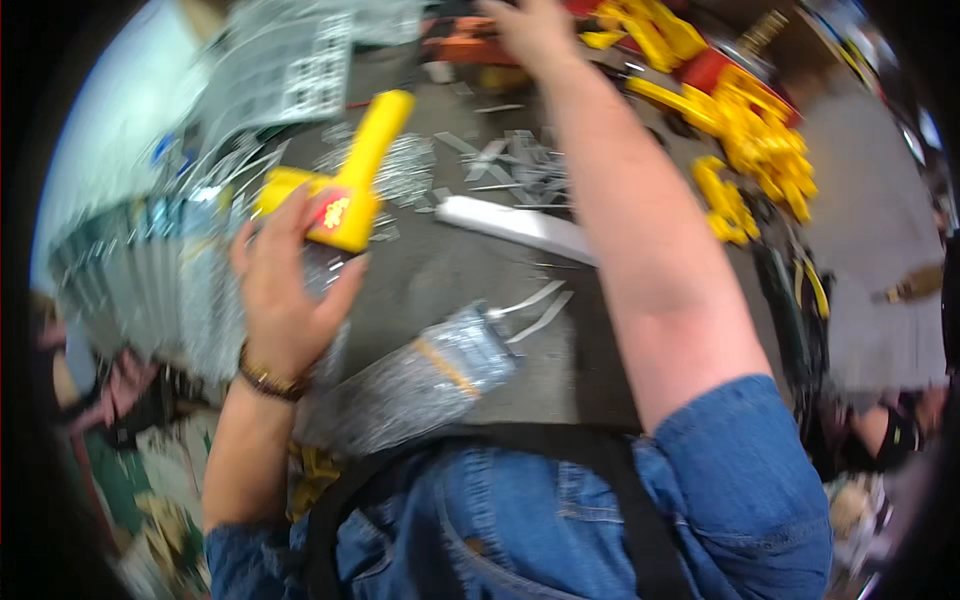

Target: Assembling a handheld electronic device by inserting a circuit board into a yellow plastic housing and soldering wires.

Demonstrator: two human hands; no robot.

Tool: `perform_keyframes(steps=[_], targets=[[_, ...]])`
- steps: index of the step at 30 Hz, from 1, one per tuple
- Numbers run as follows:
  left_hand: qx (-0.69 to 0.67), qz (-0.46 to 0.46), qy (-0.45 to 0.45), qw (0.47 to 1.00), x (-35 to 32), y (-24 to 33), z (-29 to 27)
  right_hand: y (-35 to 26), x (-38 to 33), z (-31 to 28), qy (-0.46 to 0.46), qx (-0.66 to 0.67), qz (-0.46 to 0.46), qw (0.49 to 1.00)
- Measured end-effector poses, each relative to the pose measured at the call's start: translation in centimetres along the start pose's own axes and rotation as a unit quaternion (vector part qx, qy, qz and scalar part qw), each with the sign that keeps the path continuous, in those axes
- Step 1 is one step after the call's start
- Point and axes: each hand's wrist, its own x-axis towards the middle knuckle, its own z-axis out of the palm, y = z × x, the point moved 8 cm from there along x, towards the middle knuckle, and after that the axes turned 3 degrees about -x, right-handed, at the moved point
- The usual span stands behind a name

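Note:
My left hand point(285, 290) grips a yellow plastic handle point(378, 140) at its wider end, which bears a red label; the bar-like part points up and away from me. My right arm stretches far forward, and my right hand point(535, 40) is beside an orange-red object point(470, 45) at the top edge. Its fingers are blurred and partly cut off by the picture's edge, so what they touch does not show. Below and between my arms lies a bubble-wrapped bundle point(420, 375) with a tan band round it and pale strips sticking out.
Small metal pieces point(400, 165) and flat metal strips point(520, 160) lie scattered on the dark table point(420, 265). A white bar point(510, 225) lies beside my right forearm. Yellow plastic parts point(755, 130) are heaped at the right, with yellow-handled pliers point(815, 285) nearby. Wrapped metal sheets point(140, 270) stand left.

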Motion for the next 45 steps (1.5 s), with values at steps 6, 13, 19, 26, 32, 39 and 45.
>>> perform_keyframes(steps=[6,13,19,26,32,39,45], targets=[[-0.021,-0.037,-0.015,0.999,-1.1,-0.1,-1.5,0.9,0.2,1.2,-0.006,-0.022,-0.036,0.999],[-0.033,-0.035,-0.013,0.999,-0.9,-0.4,-1.2,2.1,0.7,0.9,-0.026,-0.012,0.036,0.999],[-0.031,-0.026,0.001,0.999,-0.7,-0.5,-1.2,1.6,0.9,0.6,-0.029,-0.013,0.036,0.999],[-0.028,-0.049,-0.055,0.997,-1.3,0.1,-1.9,0.0,-0.1,1.1,-0.033,-0.024,0.015,0.999],[-0.036,-0.193,-0.087,0.977,-5.7,-0.1,-1.6,-1.2,1.1,0.7,0.037,-0.147,-0.078,0.985],[-0.140,-0.130,-0.201,0.961,-11.2,0.8,-17.0,-14.9,-4.6,-2.7,-0.054,0.306,-0.204,0.929],[-0.336,-0.239,-0.069,0.909,-13.9,2.7,-14.8,-34.4,-27.3,3.4,-0.202,-0.063,-0.663,0.718]])
